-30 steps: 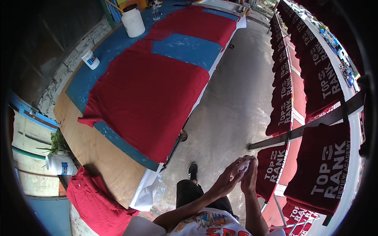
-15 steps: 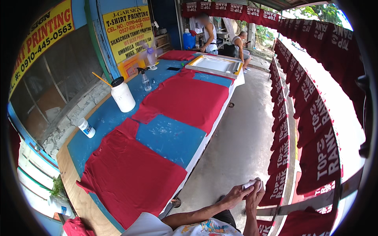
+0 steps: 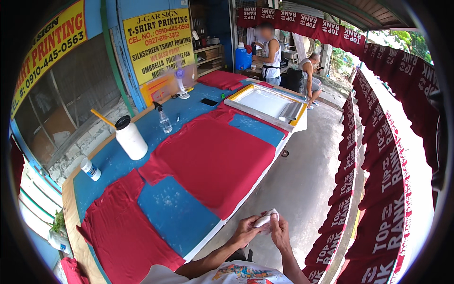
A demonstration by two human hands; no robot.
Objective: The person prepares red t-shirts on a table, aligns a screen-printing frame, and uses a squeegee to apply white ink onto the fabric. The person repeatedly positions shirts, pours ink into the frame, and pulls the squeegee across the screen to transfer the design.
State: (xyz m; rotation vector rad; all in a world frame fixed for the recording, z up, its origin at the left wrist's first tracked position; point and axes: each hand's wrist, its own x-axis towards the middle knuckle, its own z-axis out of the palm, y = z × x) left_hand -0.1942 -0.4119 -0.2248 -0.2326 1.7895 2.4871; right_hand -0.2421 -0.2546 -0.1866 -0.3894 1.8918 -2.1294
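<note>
White wad point(image 3: 265, 219) in hands point(image 3: 247, 231); jar point(image 3: 132, 144) (stick point(image 3: 102, 118) at mouth point(image 3: 123, 122)).

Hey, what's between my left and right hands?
What seems a crumpled white cloth; the left hand and right hand both hold it, as the head view shows.

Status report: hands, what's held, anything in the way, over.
Left hand and right hand gripping crumpled white wad. Wad off blue table, above grey floor. No obstruction visible around it.
</note>
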